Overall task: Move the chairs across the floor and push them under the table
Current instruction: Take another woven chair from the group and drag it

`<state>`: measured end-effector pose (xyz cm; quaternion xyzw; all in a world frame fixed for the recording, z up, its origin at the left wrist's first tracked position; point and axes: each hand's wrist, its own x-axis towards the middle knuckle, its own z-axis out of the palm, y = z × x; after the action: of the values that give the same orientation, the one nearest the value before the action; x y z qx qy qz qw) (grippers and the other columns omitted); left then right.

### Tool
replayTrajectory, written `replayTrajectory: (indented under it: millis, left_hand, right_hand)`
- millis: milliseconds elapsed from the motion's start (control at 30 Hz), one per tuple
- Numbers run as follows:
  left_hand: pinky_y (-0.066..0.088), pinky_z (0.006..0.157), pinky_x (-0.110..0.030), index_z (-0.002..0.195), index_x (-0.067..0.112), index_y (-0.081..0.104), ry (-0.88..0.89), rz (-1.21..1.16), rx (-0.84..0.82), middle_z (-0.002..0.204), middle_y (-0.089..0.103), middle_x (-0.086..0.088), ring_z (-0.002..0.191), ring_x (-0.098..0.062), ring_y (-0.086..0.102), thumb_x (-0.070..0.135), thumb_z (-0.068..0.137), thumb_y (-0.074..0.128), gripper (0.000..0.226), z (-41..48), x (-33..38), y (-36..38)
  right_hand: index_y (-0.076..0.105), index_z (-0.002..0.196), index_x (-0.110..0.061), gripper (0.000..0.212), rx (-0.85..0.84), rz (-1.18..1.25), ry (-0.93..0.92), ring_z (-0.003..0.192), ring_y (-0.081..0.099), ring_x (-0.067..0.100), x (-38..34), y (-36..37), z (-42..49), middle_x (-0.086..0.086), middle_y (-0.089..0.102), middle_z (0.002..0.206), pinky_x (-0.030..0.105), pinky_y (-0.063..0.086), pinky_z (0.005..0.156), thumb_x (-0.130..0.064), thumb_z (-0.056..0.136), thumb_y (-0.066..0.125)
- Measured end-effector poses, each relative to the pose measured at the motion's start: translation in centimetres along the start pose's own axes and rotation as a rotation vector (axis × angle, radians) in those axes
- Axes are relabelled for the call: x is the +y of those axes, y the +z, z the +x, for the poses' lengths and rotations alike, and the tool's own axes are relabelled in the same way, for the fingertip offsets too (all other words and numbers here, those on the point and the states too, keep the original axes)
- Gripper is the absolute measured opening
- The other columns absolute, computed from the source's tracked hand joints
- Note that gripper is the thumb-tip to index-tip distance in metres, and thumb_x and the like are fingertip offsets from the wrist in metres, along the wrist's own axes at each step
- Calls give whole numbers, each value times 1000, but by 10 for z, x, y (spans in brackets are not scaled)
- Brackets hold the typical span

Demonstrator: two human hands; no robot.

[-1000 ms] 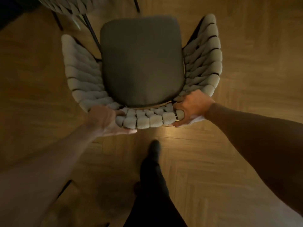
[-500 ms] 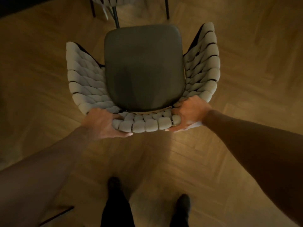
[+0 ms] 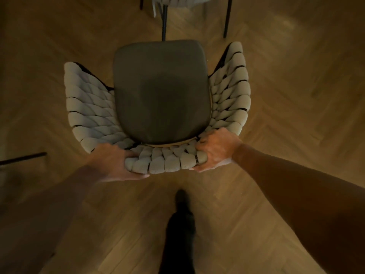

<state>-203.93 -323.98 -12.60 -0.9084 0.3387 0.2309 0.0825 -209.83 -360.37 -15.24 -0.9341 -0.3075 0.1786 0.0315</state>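
Note:
Seen from above, a chair [image 3: 161,91] with a dark olive seat cushion and a pale woven rope backrest stands on the wooden floor just ahead of me. My left hand [image 3: 112,163] grips the left part of the backrest's top rim. My right hand [image 3: 216,149] grips the right part of the same rim, fingers curled over the weave. A second chair [image 3: 177,1] of the same kind shows only its lower edge and thin black legs at the top of the view. No table is in view.
Herringbone wooden floor [image 3: 296,95] lies on all sides. A thin black bar [image 3: 23,158] reaches in from the left edge. My dark-clad leg and foot [image 3: 180,224] step forward below the chair.
The chair has travelled forward with both hands on its backrest, and the second chair has come more into view at the top. My feet have changed position as I walk.

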Motion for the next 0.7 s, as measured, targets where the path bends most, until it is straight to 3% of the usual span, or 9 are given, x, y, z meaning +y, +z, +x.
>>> replayTrajectory:
  millis: [300, 433, 533, 700]
  left_hand:
    - [56, 70, -32, 113, 53, 67, -127, -103, 18, 75, 68, 19, 71, -9, 64, 119, 51, 14, 104, 50, 7, -18]
    - [55, 72, -33, 110, 51, 70, -169, -137, 31, 77, 67, 20, 72, -9, 64, 118, 53, 16, 104, 62, 11, -32]
    - [53, 66, -30, 104, 49, 71, -206, -146, 34, 74, 63, 21, 68, -9, 61, 118, 53, 19, 101, 68, 18, -43]
    - [38, 55, -25, 99, 47, 71, -267, -132, 5, 62, 51, 20, 56, -4, 50, 117, 56, 20, 97, 66, 39, -57]
  right_hand:
    - [64, 107, -46, 84, -73, -54, -60, 79, 63, 9, 85, -25, 36, -21, 63, 89, 30, 57, 70, -108, 74, 19]
    - [64, 103, -46, 86, -81, -101, -105, 76, 63, 10, 108, -38, 51, -20, 63, 86, 30, 57, 67, -109, 73, 14]
    - [63, 98, -45, 80, -67, -128, -132, 72, 61, 9, 120, -44, 53, -20, 61, 81, 28, 54, 63, -107, 76, 16]
    - [65, 101, -44, 89, -104, -142, -156, 77, 64, 13, 135, -47, 53, -18, 62, 84, 33, 57, 69, -108, 73, 11]
